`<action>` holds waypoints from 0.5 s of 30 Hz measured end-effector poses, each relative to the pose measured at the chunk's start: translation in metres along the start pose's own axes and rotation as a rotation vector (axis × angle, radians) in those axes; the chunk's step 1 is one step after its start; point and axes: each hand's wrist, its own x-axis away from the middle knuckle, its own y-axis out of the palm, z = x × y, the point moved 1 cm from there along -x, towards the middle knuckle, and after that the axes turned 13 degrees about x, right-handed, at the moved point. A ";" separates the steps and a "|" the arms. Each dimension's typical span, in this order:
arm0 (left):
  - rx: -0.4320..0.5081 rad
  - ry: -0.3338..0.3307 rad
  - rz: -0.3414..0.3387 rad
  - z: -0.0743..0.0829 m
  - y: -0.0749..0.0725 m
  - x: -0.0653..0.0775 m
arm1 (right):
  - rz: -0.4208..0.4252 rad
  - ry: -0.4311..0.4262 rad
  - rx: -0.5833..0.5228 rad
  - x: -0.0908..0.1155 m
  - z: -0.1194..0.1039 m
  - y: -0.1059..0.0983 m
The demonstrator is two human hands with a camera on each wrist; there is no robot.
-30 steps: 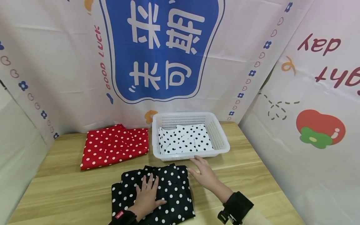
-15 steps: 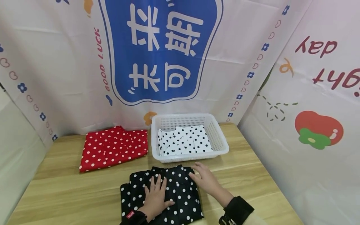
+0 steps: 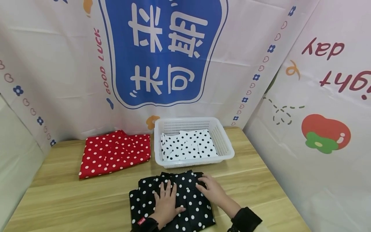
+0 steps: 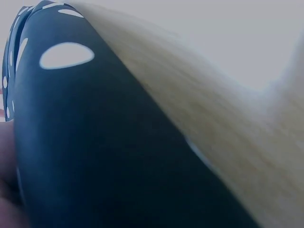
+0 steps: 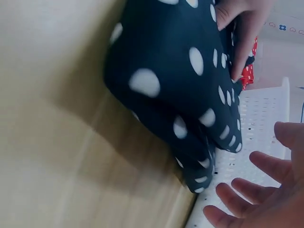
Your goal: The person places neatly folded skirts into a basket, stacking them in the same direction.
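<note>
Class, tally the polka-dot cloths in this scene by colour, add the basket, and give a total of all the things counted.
Red cloth with white dots, on the table: 1
White cloth with black dots, in the basket: 1
Black cloth with white dots, under the left hand and right hand: 1
White basket: 1
Total: 4

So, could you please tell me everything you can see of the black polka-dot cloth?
The black polka-dot cloth is soft fabric, black with white dots, folded into a rough rectangle of several layers. It lies flat on the wooden table, just in front of the white basket. The left hand rests flat on its middle with straight fingers; the right hand touches its right edge.
</note>
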 end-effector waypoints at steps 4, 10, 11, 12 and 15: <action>0.011 0.019 -0.007 0.005 0.005 -0.003 | 0.000 0.033 0.008 0.005 0.009 0.007; 0.087 0.046 -0.030 0.006 0.001 -0.005 | 0.037 0.089 0.004 0.013 0.022 0.016; 0.114 0.053 -0.024 0.006 -0.002 -0.004 | 0.037 0.107 -0.002 0.013 0.023 0.017; 0.139 0.068 -0.007 0.005 -0.006 -0.003 | 0.040 0.131 -0.015 0.014 0.025 0.018; 0.186 0.097 0.084 -0.001 -0.024 0.003 | 0.043 0.219 -0.071 0.015 0.027 0.018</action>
